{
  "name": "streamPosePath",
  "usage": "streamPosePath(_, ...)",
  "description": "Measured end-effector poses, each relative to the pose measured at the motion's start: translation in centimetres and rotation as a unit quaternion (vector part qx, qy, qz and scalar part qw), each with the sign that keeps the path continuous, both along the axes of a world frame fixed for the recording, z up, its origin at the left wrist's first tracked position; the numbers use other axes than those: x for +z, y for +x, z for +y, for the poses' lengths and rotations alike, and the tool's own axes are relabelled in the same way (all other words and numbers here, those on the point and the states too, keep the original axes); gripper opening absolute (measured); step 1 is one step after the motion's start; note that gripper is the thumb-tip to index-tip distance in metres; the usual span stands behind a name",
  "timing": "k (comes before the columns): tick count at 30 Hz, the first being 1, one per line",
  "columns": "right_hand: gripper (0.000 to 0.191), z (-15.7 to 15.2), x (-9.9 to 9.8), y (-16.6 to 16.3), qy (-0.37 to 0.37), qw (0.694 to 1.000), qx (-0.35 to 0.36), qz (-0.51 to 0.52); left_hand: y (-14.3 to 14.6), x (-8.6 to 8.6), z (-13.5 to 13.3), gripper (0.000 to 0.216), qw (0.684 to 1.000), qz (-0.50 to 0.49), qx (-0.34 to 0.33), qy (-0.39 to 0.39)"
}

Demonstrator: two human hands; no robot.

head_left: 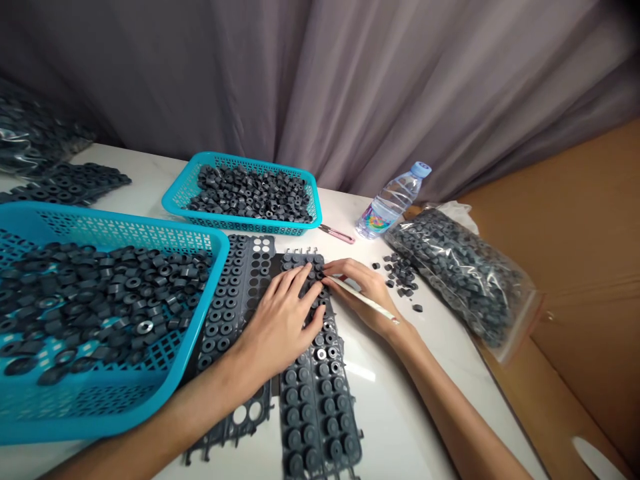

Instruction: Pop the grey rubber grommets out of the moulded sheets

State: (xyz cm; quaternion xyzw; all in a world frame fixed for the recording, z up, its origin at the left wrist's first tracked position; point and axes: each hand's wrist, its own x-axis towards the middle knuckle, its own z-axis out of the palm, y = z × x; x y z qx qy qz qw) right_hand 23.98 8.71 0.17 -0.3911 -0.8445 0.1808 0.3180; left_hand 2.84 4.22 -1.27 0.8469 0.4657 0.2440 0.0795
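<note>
My left hand (283,317) lies flat with fingers spread on a dark grey moulded sheet of round parts (320,400), pressing its upper part. My right hand (363,290) is closed in a pinch round a thin white stick (367,301), its fingertips at the sheet's top right edge. A second sheet (227,303), with many of its holes empty, lies to the left, partly under my left forearm.
Two turquoise baskets of loose grey rings stand near: one at the left (165,390), one behind (190,180). A clear bag of rings (460,273), a few loose rings (403,273), a water bottle (393,200) and a pink tool (336,233) lie to the right. More sheets (65,183) are stacked far left.
</note>
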Motion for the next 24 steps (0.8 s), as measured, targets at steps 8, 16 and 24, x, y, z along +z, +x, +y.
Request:
streamPosePath(8, 0.017, 0.0, 0.4, 0.0, 0.008, 0.999, 0.002, -0.046, -0.1, 0.1, 0.0, 0.04, 1.0, 0.005, -0.003, -0.003)
streamPosePath(16, 0.02, 0.8, -0.5, 0.4, 0.076, 0.99, 0.002, -0.123, -0.1, 0.0, 0.0, 0.039, 1.0, 0.0, -0.004, -0.004)
streamPosePath(24, 0.021, 1.5, -0.6, 0.5, 0.085, 0.985, 0.04, -0.144, 0.0, -0.1, -0.1, 0.04, 1.0, 0.006, -0.002, -0.007)
